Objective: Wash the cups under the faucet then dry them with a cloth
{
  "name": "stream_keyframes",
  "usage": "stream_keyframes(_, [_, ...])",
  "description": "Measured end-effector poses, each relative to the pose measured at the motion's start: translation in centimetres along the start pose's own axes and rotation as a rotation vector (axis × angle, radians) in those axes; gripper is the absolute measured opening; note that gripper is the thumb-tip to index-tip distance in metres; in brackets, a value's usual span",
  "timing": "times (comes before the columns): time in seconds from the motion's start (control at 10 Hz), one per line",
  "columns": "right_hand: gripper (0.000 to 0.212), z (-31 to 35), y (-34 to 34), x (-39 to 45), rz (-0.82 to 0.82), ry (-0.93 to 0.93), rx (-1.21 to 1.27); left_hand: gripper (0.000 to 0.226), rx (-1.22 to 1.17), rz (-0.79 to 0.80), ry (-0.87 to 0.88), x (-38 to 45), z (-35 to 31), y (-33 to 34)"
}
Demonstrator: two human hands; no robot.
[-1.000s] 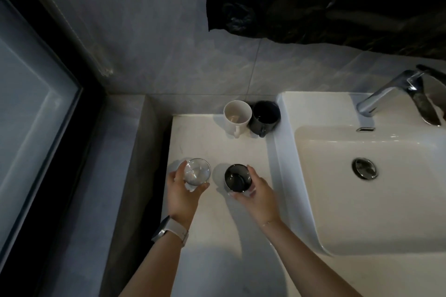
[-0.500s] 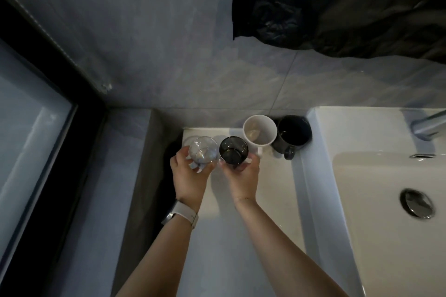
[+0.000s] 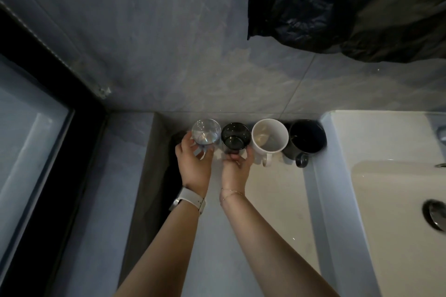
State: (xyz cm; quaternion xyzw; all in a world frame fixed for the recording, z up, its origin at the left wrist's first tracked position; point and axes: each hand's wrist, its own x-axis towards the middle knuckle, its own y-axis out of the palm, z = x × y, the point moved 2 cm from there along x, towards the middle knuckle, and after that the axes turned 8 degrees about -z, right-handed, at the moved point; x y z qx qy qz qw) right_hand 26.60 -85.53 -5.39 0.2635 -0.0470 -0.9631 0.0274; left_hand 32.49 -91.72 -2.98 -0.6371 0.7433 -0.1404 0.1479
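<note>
Four cups are lined up on the counter against the wall, all to the left of the sink (image 3: 342,176). Farthest from the sink, the clear glass (image 3: 206,133) is gripped by the left hand (image 3: 194,164). Next to it, the dark glass (image 3: 235,137) is held at its base by the right hand (image 3: 237,166). The white mug (image 3: 269,136) and the black mug (image 3: 306,138), nearest the sink, are untouched. No running water and no drying cloth can be seen, so it cannot be told whether washing and drying are done.
</note>
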Motion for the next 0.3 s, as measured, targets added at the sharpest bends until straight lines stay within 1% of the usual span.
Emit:
stream_keyframes(0.1, [0.078,0.1,0.1,0.4,0.041,0.020,-0.047,0.065,0.032,0.001,0.040,0.3,0.7,-0.3])
stream_keyframes(0.2, [0.075,1.2,0.3,0.1,0.047,0.074,-0.062,0.066,0.052,0.055,0.005,0.5,0.9,-0.8])
stream_keyframes(0.3, [0.074,2.0,-0.8,-1.0,0.131,0.158,-0.012,0.063,-0.056,0.142,-0.059,0.5,0.5,-1.2])
